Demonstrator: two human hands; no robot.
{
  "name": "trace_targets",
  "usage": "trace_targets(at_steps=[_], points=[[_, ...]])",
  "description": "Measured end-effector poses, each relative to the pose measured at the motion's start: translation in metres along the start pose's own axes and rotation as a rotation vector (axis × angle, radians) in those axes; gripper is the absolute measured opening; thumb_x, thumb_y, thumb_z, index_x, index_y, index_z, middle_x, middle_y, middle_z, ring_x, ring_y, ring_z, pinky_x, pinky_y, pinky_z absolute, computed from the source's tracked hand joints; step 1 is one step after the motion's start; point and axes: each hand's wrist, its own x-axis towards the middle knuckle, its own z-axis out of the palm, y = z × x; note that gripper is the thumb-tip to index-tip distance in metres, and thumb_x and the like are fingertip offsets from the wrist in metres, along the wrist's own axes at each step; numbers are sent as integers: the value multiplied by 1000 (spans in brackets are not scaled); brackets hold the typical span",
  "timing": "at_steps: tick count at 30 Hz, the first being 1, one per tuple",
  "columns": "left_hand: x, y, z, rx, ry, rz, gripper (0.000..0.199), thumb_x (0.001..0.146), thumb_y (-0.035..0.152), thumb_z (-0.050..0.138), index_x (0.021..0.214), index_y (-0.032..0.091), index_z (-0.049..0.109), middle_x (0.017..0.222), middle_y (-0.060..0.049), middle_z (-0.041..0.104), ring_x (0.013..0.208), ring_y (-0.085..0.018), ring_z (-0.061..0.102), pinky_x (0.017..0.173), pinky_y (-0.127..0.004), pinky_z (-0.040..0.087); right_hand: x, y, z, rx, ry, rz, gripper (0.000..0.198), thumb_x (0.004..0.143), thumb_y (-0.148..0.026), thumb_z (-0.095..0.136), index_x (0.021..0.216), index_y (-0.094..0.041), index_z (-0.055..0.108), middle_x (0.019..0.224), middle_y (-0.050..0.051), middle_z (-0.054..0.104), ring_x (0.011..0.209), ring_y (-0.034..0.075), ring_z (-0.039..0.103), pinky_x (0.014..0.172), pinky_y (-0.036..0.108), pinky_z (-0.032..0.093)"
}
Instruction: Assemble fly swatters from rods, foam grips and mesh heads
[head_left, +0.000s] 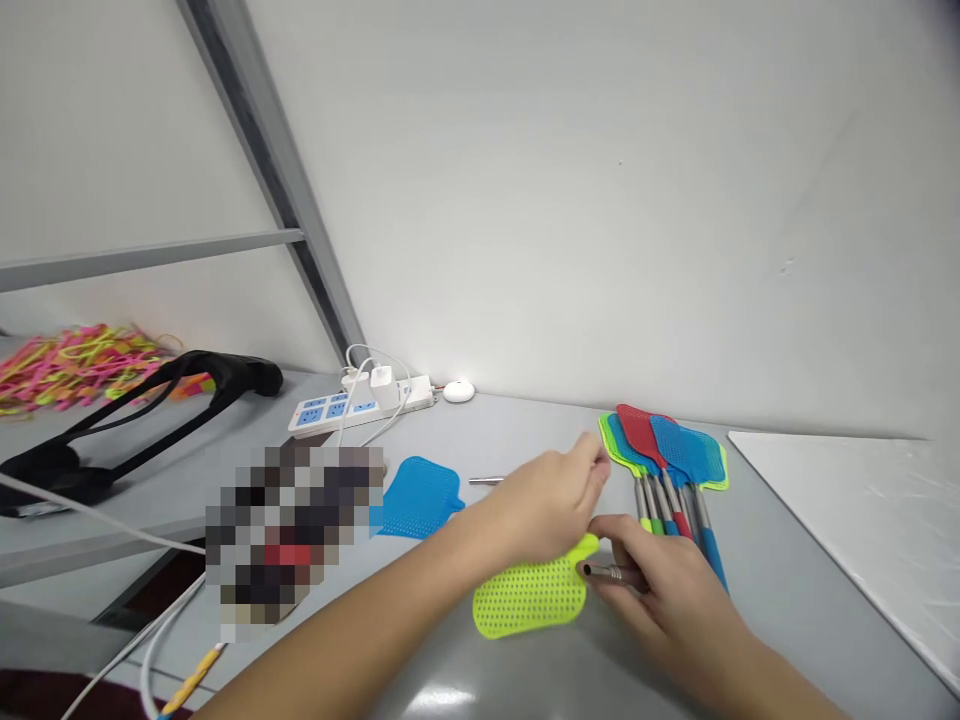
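My right hand [664,575] is wrapped round a silver metal tube [611,573], whose open end points left. Close to its index finger lies the narrow neck of a lime-green fly swatter head [529,598], a flat perforated paddle; I cannot tell whether the fingers touch it. My left hand [559,495] is closed just above that paddle, fingers curled together, and anything inside them is hidden. Left of my forearm, a loose blue swatter head [420,497] rests on the grey table [600,670]. A thin metal rod [486,481] is partly covered by my left arm.
Several fly swatters [664,455] in red, blue and green lie stacked at the right. A white board [847,510] is beyond them. At the back stand a power strip [360,405] and a white round device [458,391]. A black strapped frame [217,385] lies left, amid cables.
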Motion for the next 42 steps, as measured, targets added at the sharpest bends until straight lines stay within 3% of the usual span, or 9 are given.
trace_targets(at_steps=[6,12,14,16,18,20,25,33,42], points=[[7,-2,0,-196,102,67,32,100,40,34,126,25,45,68,3,53,60,-17,51,56,-28,34,0,-1,-8,140,-71,146,20,96,-29,41,76,-24,42,58,-5,46,50,12,37,47,25,27],[-1,-39,14,-1005,536,-32,47,96,64,25,106,23,46,82,0,53,63,-13,52,63,-27,44,6,7,-23,178,457,419,30,97,-46,44,80,-24,55,52,-5,42,47,13,38,46,24,32],[-8,-39,38,-1135,520,-39,62,91,73,15,111,23,46,91,-5,57,71,-16,56,66,-30,46,8,8,-25,173,574,500,32,96,-48,44,77,-24,54,52,-5,40,47,13,38,46,25,32],[-17,-32,64,-1125,259,46,74,79,85,30,113,21,48,92,-9,60,74,-20,59,61,-30,47,10,8,-24,182,601,537,33,95,-50,46,76,-24,52,51,-6,40,46,13,38,45,25,32],[-25,-23,83,-1015,27,104,69,75,81,49,106,20,55,93,-11,62,76,-21,60,62,-32,48,11,9,-21,209,542,518,33,95,-50,46,74,-25,50,50,-6,43,44,13,40,43,24,33],[-31,-16,92,-937,10,96,54,83,72,48,89,20,60,90,-10,64,82,-23,60,74,-38,51,9,9,-18,233,423,456,30,95,-47,47,75,-25,50,49,-5,48,43,13,43,43,24,34],[-33,-17,78,-1035,293,-227,43,92,60,45,92,22,65,101,-9,67,96,-25,62,92,-43,50,2,6,-9,115,191,255,21,95,-38,50,78,-25,51,51,-6,48,41,11,40,42,23,30],[-24,-22,59,-1140,468,-445,39,88,49,60,114,19,62,105,-8,71,96,-24,67,89,-39,52,3,2,-2,-26,-12,204,9,96,-34,47,95,-27,51,59,-7,57,44,12,49,44,23,33],[-21,-24,50,-1158,622,-305,36,96,48,45,96,18,66,81,-4,70,62,-16,57,81,-37,48,9,3,-10,-88,10,223,26,101,-30,30,110,-28,54,88,1,68,68,17,64,57,27,43]])
